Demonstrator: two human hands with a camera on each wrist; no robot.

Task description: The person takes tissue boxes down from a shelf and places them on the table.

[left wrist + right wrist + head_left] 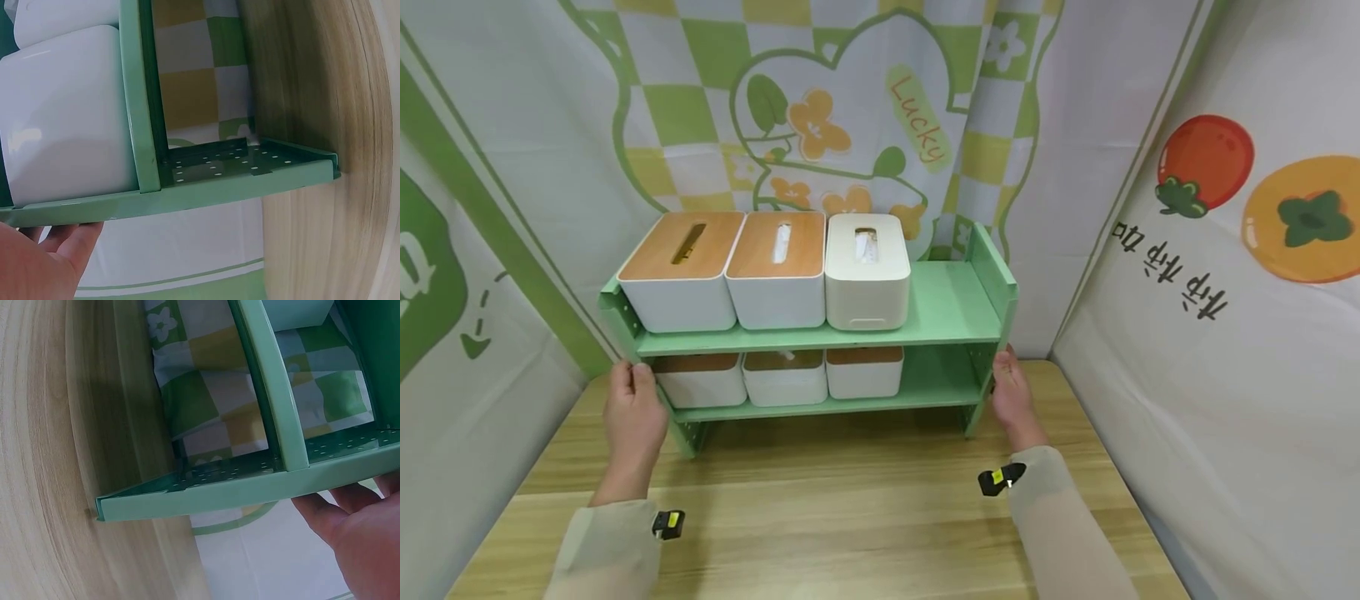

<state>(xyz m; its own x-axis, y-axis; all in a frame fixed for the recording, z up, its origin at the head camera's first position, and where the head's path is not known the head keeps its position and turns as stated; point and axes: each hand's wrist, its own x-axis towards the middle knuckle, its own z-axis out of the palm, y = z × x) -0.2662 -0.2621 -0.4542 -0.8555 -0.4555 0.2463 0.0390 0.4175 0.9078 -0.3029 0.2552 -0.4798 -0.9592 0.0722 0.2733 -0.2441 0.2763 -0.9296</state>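
Observation:
Before me stands a green two-tier shelf rack, with my two hands at its opposite ends. My left hand holds the left side panel, fingertips at its outer face just under the upper tier. At the opposite end my right hand holds the right side panel from outside, at the height between the tiers. The upper tier carries two white tissue boxes with wood-look lids, one left and one middle, plus a cream tissue box. Three more boxes, such as the left one, line the lower tier.
The rack stands at the back of a wood-grain table. Behind it hangs a checked curtain with flowers. Printed white cloth walls in the right side, and another cloth the left.

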